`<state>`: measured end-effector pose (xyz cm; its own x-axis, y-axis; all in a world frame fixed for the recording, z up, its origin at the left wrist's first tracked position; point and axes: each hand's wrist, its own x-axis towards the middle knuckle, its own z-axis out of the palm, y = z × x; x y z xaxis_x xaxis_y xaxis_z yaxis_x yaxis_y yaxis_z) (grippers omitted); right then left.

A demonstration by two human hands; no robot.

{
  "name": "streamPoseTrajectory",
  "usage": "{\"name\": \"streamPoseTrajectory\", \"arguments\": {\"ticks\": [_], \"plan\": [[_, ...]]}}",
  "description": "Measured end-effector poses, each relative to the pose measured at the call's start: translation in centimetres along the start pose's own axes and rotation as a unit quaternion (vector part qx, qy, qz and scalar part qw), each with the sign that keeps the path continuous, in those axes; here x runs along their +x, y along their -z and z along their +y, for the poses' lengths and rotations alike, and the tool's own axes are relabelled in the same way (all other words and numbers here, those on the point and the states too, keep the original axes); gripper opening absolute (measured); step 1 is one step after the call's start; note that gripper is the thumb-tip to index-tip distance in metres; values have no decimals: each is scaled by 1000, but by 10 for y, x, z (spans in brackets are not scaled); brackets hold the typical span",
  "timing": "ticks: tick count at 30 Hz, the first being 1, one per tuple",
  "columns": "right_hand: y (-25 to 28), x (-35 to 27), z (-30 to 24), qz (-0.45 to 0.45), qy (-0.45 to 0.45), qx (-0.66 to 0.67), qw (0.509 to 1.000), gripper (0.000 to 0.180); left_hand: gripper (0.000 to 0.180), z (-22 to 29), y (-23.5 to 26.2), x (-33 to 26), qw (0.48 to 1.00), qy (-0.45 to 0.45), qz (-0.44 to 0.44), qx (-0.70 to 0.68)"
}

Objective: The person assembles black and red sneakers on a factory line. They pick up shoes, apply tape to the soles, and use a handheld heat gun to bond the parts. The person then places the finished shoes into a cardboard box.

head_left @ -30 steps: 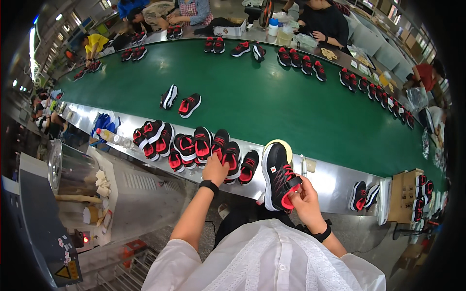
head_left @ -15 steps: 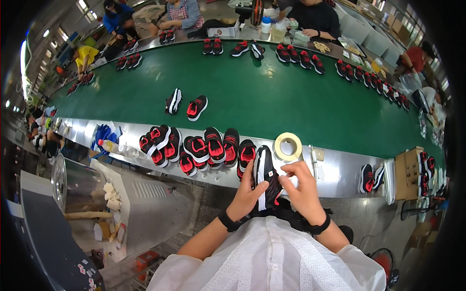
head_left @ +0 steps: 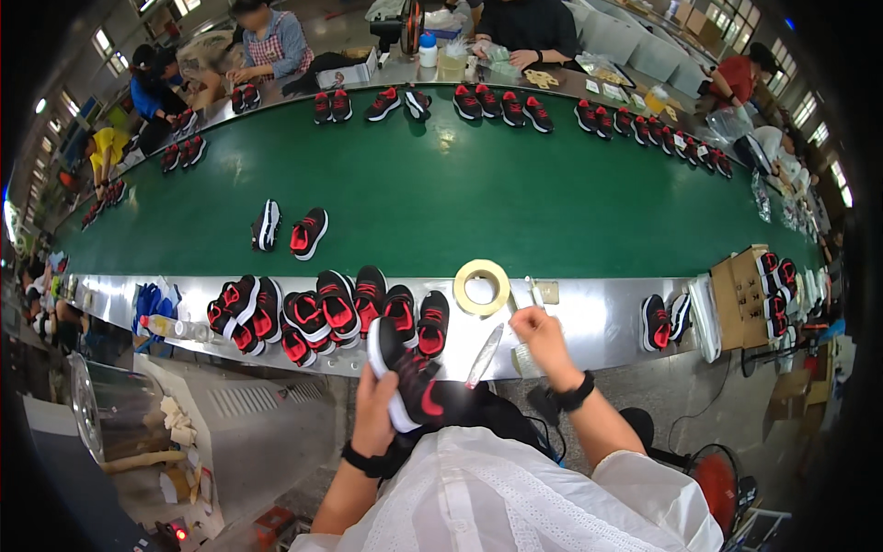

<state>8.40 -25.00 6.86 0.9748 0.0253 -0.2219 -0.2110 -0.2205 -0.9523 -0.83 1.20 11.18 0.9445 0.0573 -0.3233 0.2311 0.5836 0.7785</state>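
My left hand [head_left: 372, 416] grips a black sneaker [head_left: 410, 375] with red trim and a white sole, tilted in front of my body below the metal ledge. Off to the right, my right hand [head_left: 541, 337] is raised over the ledge, thumb and fingers pinched together. Whatever may be between those fingers is too small to make out. A roll of pale tape [head_left: 481, 268] lies flat just left of it, at the belt's edge. Between my hands rests a slim, shiny pointed object [head_left: 485, 357]. Several matching sneakers [head_left: 338, 304] crowd the ledge to the left.
Beyond the ledge runs a wide green belt [head_left: 395, 202], with a pair of sneakers [head_left: 310, 234] at its near left and several along its far edge. A cardboard box [head_left: 736, 299] stands at right. Co-workers [head_left: 529, 32] sit across the belt.
My view has swung to the right. The sneaker has moved left, away from my right hand, and turned so its red heel shows. My right hand has drawn away from it, toward the ledge.
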Motion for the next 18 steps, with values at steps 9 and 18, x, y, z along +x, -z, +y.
{"name": "streamPoseTrajectory", "arguments": {"ticks": [9,18], "plan": [[101,168,167,67,101,-352,928,9,43,-18,-21,-11,991,26,115,-66],[67,113,146,49,47,-448,891,65,41,-54,-52,-7,985,35,155,-71]]}}
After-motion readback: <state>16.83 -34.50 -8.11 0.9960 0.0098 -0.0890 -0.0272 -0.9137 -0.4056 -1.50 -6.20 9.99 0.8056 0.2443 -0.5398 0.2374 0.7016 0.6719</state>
